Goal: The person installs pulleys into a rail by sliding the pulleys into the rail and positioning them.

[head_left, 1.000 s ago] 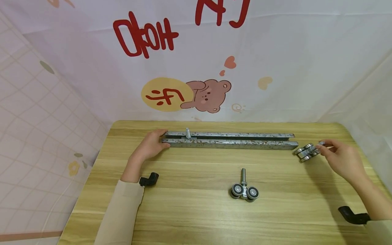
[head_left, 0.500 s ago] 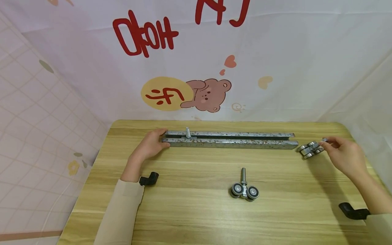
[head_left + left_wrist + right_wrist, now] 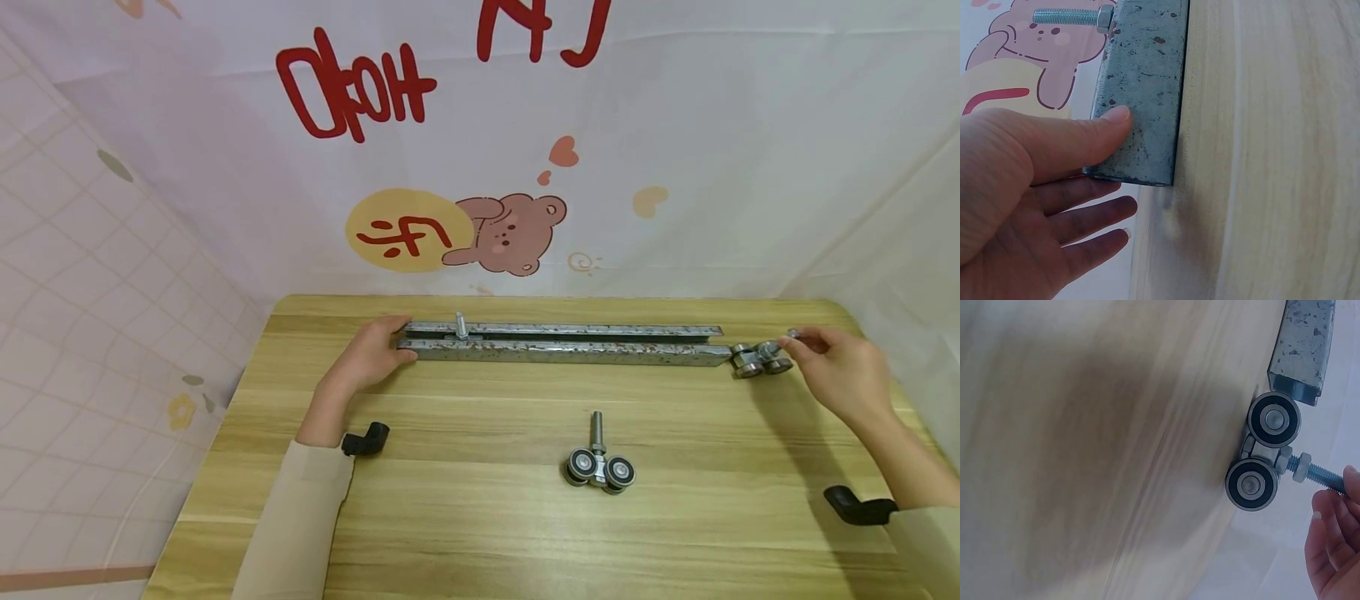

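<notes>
A slotted metal rail (image 3: 562, 352), grey with rust specks, lies lengthwise near the table's back edge. My left hand (image 3: 369, 354) grips its left end; in the left wrist view the thumb lies along the side face. A threaded bolt (image 3: 461, 326) of a roller stands up out of the slot near that end. My right hand (image 3: 847, 371) pinches the bolt of a four-wheeled trolley roller (image 3: 759, 360). Its wheels are right at the rail's open right end, and in the right wrist view the front wheel (image 3: 1274, 419) overlaps the rail's end.
Another trolley roller (image 3: 600, 469) lies on the wooden table (image 3: 480, 533) in front of the rail, its bolt pointing toward the back. Behind the table hangs a white printed cloth (image 3: 712, 125) with a bear picture. Black curved pieces (image 3: 365, 439) sit at both wrists.
My right hand has turned the trolley roller, so its wheels now line up with the rail's right end and sit closer to it. My left hand and the rail have stayed put.
</notes>
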Demonstrator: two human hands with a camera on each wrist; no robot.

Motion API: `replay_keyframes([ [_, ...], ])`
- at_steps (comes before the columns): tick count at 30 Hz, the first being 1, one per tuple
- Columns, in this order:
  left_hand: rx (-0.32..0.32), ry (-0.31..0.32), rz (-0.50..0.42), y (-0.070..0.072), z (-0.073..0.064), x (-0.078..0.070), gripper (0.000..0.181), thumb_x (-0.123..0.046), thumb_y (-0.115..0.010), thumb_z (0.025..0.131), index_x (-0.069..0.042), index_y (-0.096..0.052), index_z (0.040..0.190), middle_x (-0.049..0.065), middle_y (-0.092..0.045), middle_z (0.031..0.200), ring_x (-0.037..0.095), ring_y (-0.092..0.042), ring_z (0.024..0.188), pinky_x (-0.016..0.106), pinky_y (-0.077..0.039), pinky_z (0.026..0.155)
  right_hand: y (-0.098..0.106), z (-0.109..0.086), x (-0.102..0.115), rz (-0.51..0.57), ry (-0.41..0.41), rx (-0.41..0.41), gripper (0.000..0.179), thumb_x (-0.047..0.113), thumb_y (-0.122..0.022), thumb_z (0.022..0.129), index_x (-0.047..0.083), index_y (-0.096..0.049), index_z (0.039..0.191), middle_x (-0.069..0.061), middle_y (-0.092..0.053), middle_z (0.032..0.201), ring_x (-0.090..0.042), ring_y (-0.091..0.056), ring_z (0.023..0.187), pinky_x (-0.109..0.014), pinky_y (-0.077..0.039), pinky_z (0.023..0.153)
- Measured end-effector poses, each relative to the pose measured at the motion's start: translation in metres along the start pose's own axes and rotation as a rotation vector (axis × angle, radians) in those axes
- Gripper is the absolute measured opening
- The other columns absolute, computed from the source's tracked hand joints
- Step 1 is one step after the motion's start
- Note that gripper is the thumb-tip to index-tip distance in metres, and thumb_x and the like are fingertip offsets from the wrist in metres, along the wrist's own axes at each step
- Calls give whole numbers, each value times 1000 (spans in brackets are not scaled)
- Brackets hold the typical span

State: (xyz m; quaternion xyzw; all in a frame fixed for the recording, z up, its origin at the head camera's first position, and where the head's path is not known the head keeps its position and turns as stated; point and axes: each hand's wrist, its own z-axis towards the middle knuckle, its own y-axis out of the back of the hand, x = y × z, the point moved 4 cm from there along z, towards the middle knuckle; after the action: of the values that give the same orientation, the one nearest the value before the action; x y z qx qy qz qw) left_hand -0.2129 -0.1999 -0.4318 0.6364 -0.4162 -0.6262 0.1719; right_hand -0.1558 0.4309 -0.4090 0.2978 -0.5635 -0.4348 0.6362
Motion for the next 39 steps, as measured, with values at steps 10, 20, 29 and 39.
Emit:
replay_keyframes([
  [10,-5,2,-2,-1,1,1,69,-10,-74,100,6,-41,158,27,-44,158,43,-48,142,57,-45,113,-2,7,3,11,1,-7,41,27,-68,105,-12,-70,116,-30,-73,98,17,-44,69,-14,-39,54],
  [20,-19,14,0,-3,2,4,67,-11,-74,100,4,-43,157,26,-46,158,42,-45,145,57,-43,116,-6,13,9,29,-7,-3,43,27,-67,105,-14,-69,121,-31,-72,99,22,-40,67,-12,-40,53],
  [29,-16,13,-2,-3,2,5,67,-12,-73,100,4,-42,157,26,-45,158,42,-43,146,57,-42,116,-11,16,14,52,-1,-17,38,23,-68,105,-13,-69,118,-30,-73,97,21,-43,66,-12,-42,52],
  [39,-5,18,-11,-2,2,4,68,-12,-73,100,4,-42,158,25,-45,158,42,-45,145,57,-43,115,-12,18,18,73,5,-16,39,21,-67,105,-15,-68,120,-26,-74,89,20,-48,62,-13,-43,51],
])
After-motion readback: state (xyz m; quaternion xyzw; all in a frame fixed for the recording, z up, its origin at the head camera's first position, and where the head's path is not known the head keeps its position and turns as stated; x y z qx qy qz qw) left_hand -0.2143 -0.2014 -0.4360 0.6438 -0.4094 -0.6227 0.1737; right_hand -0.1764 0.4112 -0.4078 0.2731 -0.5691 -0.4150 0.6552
